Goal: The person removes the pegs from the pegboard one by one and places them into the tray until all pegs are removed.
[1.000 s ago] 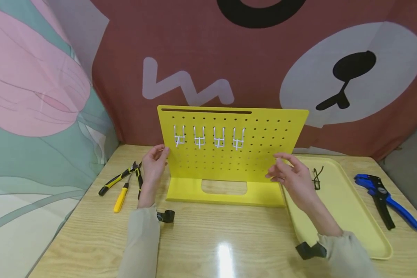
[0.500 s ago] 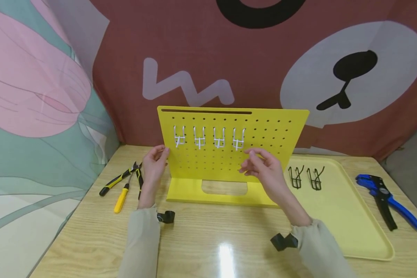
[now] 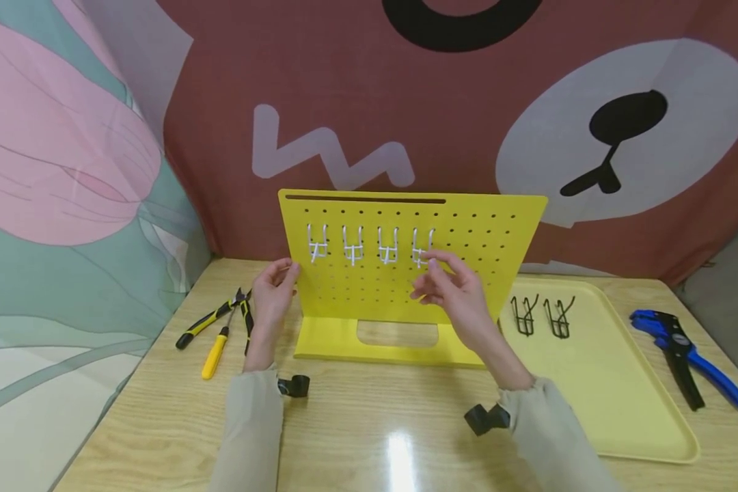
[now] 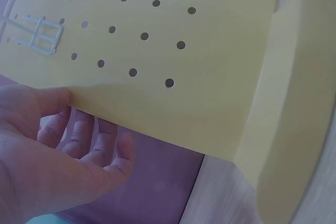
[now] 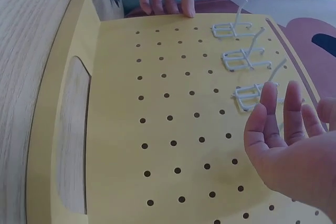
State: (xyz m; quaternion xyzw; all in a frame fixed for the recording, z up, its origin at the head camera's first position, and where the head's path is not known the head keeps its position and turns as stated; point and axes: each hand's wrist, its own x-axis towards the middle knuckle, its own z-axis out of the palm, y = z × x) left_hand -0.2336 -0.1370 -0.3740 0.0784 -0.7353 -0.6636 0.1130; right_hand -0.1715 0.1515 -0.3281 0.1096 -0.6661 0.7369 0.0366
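Observation:
A yellow pegboard [image 3: 338, 311] stands upright on the table, its base toward me. Several white wire hooks hang in a row on its upper left part. My left hand [image 3: 272, 290] grips the board's left edge; in the left wrist view the thumb lies on the front and the other fingers are behind the edge. My right hand [image 3: 461, 294], fingers loosely bent, is at the rightmost white hook [image 3: 417, 239] and partly covers it. In the right wrist view the right hand [image 5: 294, 145] hides most of that hook, so contact cannot be told.
Right of the board lies a pale yellow tray [image 3: 615, 403] with two black wire hooks [image 3: 541, 318]. Beyond it are blue-and-black wire strippers [image 3: 682, 352]. On the left lie yellow-and-black pliers [image 3: 206, 321] and a yellow-handled screwdriver [image 3: 215, 355]. A printed curtain hangs behind.
My right hand has moved left from the board's right side to the rightmost white hook, uncovering the black hooks on the tray. The left hand has stayed on the board's edge.

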